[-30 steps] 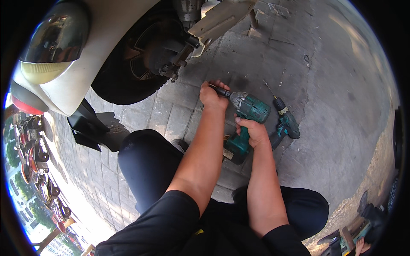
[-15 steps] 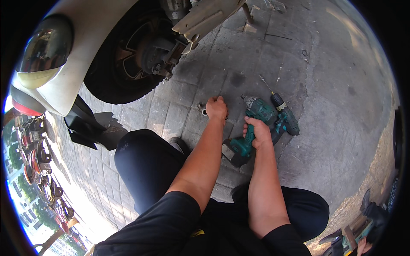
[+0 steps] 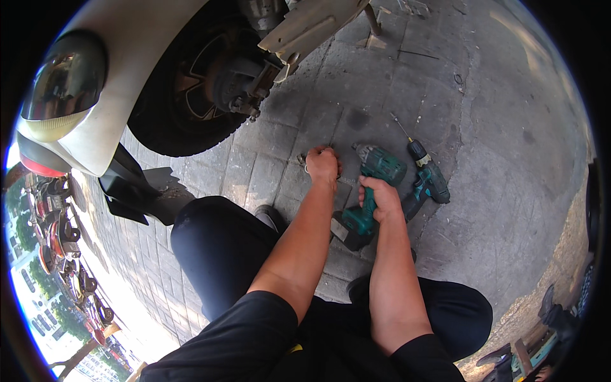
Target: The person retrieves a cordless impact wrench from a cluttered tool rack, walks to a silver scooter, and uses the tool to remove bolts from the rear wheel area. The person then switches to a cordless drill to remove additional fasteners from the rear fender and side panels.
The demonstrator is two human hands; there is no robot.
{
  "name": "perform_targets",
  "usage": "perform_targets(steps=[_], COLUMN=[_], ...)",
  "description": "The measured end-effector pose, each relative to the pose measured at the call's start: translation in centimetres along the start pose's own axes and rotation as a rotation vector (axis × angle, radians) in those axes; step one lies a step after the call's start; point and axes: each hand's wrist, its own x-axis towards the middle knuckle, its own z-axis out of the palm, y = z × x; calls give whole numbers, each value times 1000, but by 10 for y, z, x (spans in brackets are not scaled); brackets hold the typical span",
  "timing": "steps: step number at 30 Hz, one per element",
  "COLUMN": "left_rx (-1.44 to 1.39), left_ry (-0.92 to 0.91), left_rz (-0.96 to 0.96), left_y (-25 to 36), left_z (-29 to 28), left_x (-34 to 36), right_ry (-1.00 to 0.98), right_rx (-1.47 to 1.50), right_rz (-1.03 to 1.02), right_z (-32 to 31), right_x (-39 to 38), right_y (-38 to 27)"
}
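Note:
My right hand is wrapped round the grip of a green cordless impact wrench, whose nose points up and left toward my other hand. Close to the paving, my left hand has its fingers curled down. What they hold is hidden under the knuckles. Small metal pieces lie at its left side, partly covered by it. Just right of the impact wrench, a green and black cordless drill with a long thin bit lies on the ground.
A vehicle's black wheel and pale body panel stand at the upper left, with a metal bracket beside them. A black plastic piece hangs below the panel. Parked two-wheelers line the far left. Another person's legs show at lower right.
The impact wrench has shifted slightly left in my right hand, leaving a gap to the drill. My left hand has moved slightly and covers more of the metal pieces.

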Motion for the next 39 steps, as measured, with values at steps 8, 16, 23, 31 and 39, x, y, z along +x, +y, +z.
perform_targets(steps=[8, 16, 23, 31, 39], left_rx=[316, 332, 167, 550, -468], left_ry=[243, 431, 367, 356, 134], left_rz=[21, 76, 40, 227, 145], left_y=[-49, -33, -18, 6, 132], left_z=[-31, -52, -76, -96, -73], left_x=[4, 17, 15, 2, 43], right_ry=[19, -24, -13, 66, 684], right_rx=[1, -80, -50, 13, -500], right_rz=[39, 21, 30, 54, -254], right_z=[4, 16, 16, 5, 28], right_x=[1, 4, 7, 31, 10], right_y=[-3, -4, -2, 5, 1])
